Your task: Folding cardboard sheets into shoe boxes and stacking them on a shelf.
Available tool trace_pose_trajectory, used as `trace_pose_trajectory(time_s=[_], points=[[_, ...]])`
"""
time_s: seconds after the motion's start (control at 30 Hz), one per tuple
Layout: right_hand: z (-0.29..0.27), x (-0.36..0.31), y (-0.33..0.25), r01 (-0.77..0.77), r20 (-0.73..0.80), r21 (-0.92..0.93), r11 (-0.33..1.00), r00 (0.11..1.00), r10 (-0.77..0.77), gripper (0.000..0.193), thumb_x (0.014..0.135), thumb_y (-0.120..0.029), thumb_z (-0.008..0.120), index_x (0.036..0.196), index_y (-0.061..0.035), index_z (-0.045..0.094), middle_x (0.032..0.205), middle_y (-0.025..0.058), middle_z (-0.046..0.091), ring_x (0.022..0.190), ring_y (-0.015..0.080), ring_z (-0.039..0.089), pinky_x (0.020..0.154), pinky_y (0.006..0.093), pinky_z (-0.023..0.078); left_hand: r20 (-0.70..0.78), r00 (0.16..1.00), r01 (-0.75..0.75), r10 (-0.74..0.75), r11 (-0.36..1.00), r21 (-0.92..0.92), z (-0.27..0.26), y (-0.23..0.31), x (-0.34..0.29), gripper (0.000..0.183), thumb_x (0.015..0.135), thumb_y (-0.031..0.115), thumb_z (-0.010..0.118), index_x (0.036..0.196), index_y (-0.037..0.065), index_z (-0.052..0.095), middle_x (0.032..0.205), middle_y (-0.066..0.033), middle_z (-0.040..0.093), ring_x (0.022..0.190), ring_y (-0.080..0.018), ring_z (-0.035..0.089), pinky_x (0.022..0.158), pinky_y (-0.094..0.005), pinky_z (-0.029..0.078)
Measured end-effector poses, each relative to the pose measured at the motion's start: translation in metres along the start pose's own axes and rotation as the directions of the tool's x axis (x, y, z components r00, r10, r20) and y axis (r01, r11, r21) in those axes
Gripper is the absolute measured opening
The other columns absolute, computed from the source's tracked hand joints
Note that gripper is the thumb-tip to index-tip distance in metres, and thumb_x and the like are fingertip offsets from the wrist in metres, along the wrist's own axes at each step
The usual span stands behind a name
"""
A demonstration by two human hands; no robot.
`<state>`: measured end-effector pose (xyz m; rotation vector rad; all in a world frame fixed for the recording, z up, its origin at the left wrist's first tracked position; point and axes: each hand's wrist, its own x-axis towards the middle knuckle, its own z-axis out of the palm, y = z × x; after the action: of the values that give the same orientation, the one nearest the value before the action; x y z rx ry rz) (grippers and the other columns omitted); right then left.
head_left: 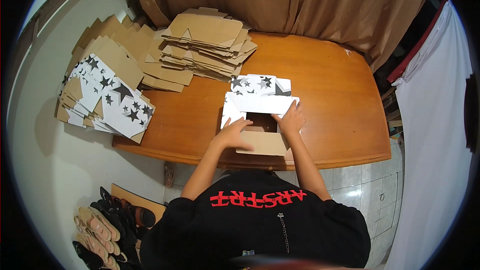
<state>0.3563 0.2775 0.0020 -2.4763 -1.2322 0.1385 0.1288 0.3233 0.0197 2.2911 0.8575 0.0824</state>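
Note:
A partly folded cardboard box (262, 102) lies on the table in front of me, white with black and grey stars outside and plain brown inside. Its middle stands open, and a brown flap (265, 143) points toward me. My left hand (234, 134) holds the box's near left side, fingers over the white panel and thumb apart on the brown flap. On the right side, my right hand (291, 119) grips the wall, its thumb at the opening and its fingers along the outer edge. The undersides of both hands are hidden.
The wooden table (330, 80) has a stack of flat brown cardboard boxes (205, 35) at the back left. More flattened star-printed boxes (107, 90) lean at its left end. Brown curtains (340, 5) hang behind; shoes (100, 232) lie on the floor at lower left.

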Motion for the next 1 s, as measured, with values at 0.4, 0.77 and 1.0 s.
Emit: trace_pose_trajectory(time_s=[0.4,0.77,1.0], points=[[0.025,0.033,0.05,-0.052,0.256,0.547,0.836,0.961,-0.108,0.084,0.083,-0.061,0.04,0.137,0.0014,0.025,0.143,0.0233,0.012,0.13,0.0415,0.017,0.104,0.0517,0.017,-0.22,0.97,0.031,-0.108,0.945,-0.325,0.001,-0.009,0.006,0.05,0.075,0.031,0.068,0.12,0.016,0.052,0.123,-0.0099,0.053,0.124,-0.0284,0.038,0.104,-0.0502,0.015],[0.024,0.007,0.009,0.045,0.006,0.147,0.988,0.999,-0.046,0.086,0.073,-0.049,0.061,0.133,0.0047,0.03,0.141,0.0232,0.021,0.129,0.037,0.021,0.1,0.0586,0.018,-0.612,0.789,0.094,0.048,0.976,0.197,0.052,0.002,0.024,0.035,0.084,0.02,0.052,0.116,0.006,0.058,0.13,-0.0095,0.048,0.128,-0.0311,0.033,0.104,-0.0548,0.014],[0.016,0.004,0.0,0.033,0.021,-0.041,0.999,0.999,-0.032,0.088,0.071,-0.044,0.065,0.134,0.0041,0.027,0.141,0.0207,0.02,0.125,0.0362,0.028,0.099,0.0584,0.021,-0.582,0.811,0.101,0.061,0.965,0.242,0.054,0.002,0.026,0.041,0.083,0.027,0.052,0.116,0.003,0.057,0.128,-0.0121,0.05,0.125,-0.0311,0.037,0.103,-0.0553,0.014]])
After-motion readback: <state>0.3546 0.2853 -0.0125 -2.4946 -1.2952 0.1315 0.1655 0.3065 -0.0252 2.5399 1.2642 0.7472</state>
